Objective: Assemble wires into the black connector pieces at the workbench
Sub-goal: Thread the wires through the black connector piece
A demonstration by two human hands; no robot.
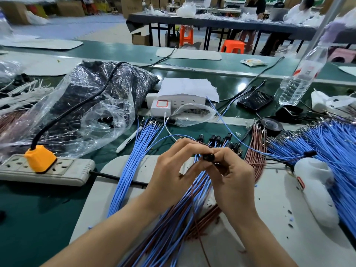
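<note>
The black connector piece [209,157] is held above the table [38,209], the fingers of the left hand [173,170] and right hand [234,180] clamped on it. Blue wires [133,166] and brown wires [257,151] lie beneath and beside, with more connectors [221,139] just beyond.

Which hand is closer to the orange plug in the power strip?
Left. The left hand is right of the orange plug, past the blue wire bundle; the right hand lies farther right, beyond the left one. Both hold a black connector.
</note>
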